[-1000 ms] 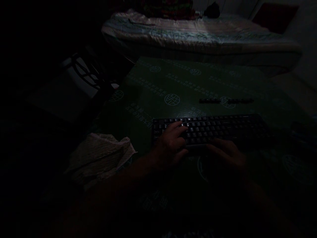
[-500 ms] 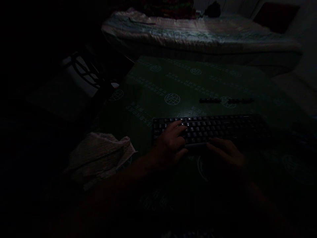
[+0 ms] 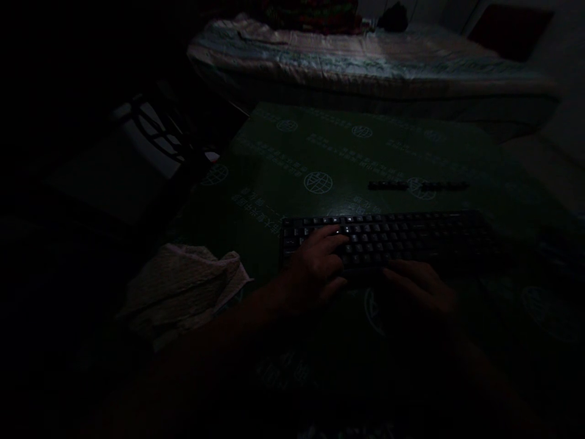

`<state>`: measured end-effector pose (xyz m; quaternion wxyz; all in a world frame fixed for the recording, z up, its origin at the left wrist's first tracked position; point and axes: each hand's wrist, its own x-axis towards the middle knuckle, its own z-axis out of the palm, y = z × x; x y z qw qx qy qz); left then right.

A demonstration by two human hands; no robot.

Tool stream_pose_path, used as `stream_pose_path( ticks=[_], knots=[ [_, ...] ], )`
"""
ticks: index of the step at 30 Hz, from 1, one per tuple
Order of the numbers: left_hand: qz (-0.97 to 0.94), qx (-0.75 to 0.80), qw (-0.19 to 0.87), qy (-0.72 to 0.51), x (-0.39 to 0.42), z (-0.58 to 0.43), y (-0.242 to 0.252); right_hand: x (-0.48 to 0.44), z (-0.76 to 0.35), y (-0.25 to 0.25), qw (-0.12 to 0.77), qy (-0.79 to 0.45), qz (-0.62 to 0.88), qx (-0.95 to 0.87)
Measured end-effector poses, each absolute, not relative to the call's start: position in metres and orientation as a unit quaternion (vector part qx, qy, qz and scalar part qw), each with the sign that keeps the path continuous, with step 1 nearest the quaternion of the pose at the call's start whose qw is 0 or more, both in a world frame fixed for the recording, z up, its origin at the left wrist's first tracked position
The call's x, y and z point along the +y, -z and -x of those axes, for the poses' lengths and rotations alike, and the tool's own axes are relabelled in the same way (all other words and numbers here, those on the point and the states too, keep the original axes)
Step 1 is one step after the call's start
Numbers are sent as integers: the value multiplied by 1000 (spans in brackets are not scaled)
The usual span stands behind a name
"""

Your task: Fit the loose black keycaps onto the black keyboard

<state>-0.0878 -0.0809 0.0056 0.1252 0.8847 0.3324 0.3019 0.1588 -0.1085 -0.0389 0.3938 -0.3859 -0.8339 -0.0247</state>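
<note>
Head view: one long dark keyboard (image 3: 439,230), with rows of small raised keys (image 3: 370,247), lay on a smooth green desk (image 3: 269,149) printed with pale globes (image 3: 319,183). Left hand (image 3: 315,262): fingers spread and loosely bent over its left end, gripping nothing visible. Right hand (image 3: 420,285): fingers bent at the near edge; whether it held anything was too dark to tell. Step, as judged: fingerwork at the keys; the next move seemed to call for light, exact fingertip contact. Beyond: two narrow, knobbly dark strips (image 3: 388,185). Leftward: crumpled, rough-textured pale cloth (image 3: 187,280).
</note>
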Motion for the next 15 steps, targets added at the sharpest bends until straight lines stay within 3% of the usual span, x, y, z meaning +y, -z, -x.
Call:
stream_pose_path(
  ticks=[15],
  knots=[
    [-883,344,95,-304,-82,87,-4,-107,-159,41,379,33,403,-832]
  ],
)
